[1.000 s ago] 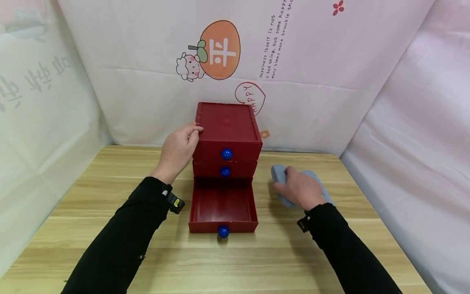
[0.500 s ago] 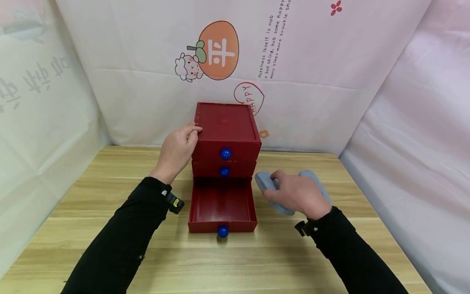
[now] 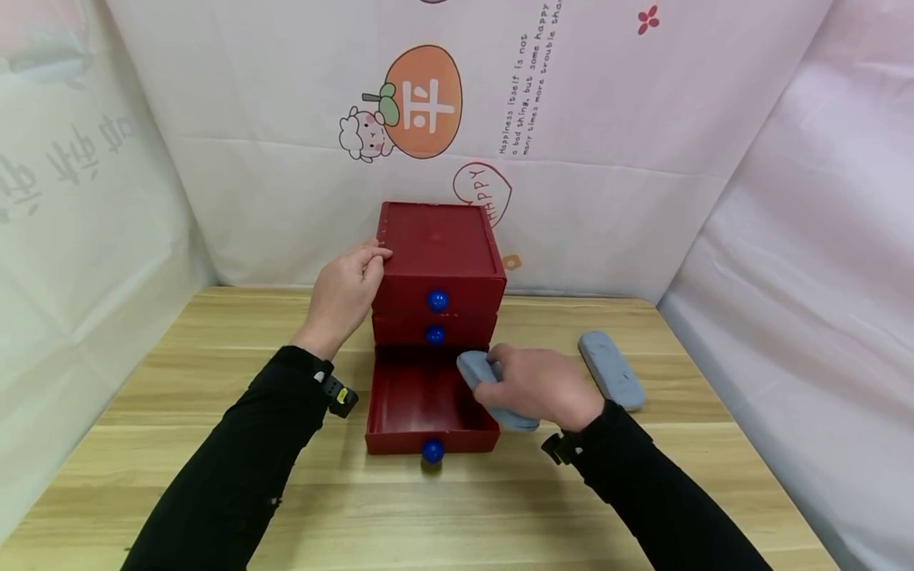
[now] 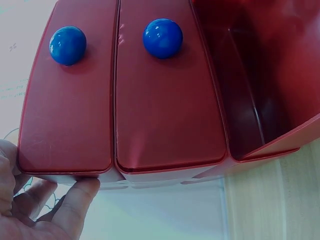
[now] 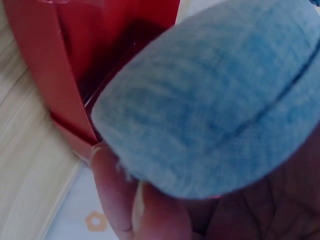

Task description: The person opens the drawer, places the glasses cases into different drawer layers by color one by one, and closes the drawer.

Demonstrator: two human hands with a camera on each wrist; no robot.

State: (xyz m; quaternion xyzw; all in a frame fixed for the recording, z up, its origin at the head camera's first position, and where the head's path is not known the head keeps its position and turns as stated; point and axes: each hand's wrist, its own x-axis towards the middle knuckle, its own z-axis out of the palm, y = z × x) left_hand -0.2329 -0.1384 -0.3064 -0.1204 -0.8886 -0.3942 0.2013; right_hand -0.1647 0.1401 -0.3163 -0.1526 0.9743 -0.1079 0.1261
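Note:
A red cabinet of small drawers (image 3: 439, 242) with blue ball knobs stands on the table. Its bottom drawer (image 3: 421, 400) is pulled out and the visible inside is bare; both upper drawers are closed. My left hand (image 3: 341, 297) grips the cabinet's upper left edge, fingers over the top and thumb (image 4: 80, 197) against the side. Over the right wall of the pulled-out drawer, my right hand (image 3: 546, 388) holds a blue-grey cloth-covered glasses case (image 5: 200, 105), tilted, by its edge. The palm hides part of the case in the head view.
A second blue-grey case (image 3: 612, 371) lies on the wooden table (image 3: 457, 515) to the right. White printed cloth (image 3: 607, 222) hangs behind the cabinet, with more white cloth along both sides.
My right hand has lifted the glasses case off the right side of the table and moved it left to the drawer, uncovering the second case. The left hand keeps its place.

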